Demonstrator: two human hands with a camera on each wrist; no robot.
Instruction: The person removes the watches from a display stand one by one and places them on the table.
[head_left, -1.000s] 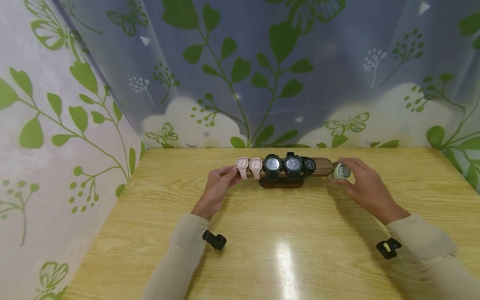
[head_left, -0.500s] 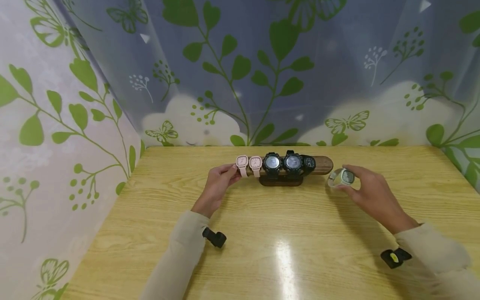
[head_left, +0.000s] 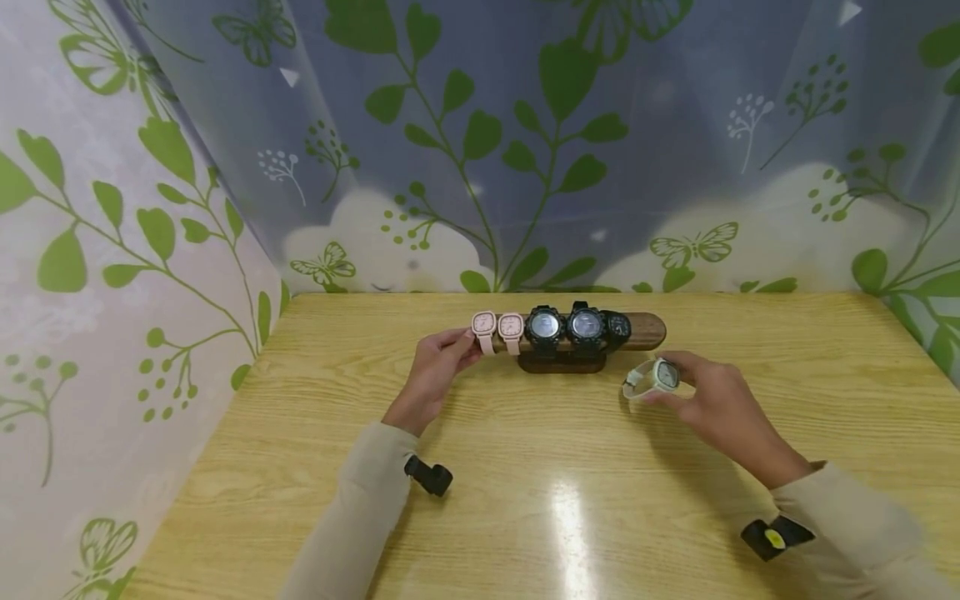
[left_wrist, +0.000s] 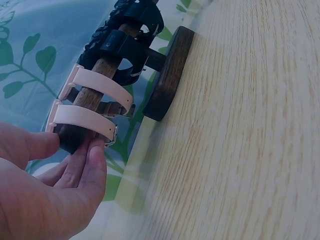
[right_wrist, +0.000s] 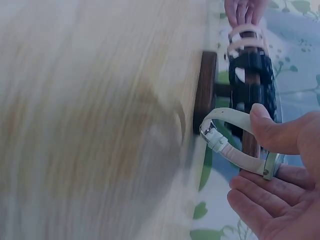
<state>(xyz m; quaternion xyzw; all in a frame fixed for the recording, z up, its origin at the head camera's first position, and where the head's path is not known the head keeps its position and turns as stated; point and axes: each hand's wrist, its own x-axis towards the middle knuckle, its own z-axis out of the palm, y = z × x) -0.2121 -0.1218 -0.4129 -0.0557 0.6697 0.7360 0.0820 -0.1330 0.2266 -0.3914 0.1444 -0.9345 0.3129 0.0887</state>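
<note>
In the head view the right hand [head_left: 723,408] held a pale green watch [head_left: 666,375] by its case, pinched between thumb and fingers, over the table [head_left: 487,500] and just in front of the right end of the wooden stand [head_left: 647,331], apart from it. That view showed the watch's dial; the right wrist view hid the dial but showed the strap fastened into a loop at its buckle [right_wrist: 210,135], the thumb on one side and the spread fingers beneath the other. The left hand [head_left: 435,375] gripped the stand's left end, which the head view mostly covered; the left wrist view revealed the thumb against the bar's tip and the fingers gathered under it. Only there did the undersides of the two pink watches [head_left: 498,326] show clearly, their straps looped round the bar. The dials, beside those of three black watches [head_left: 577,325], faced the head camera.
</note>
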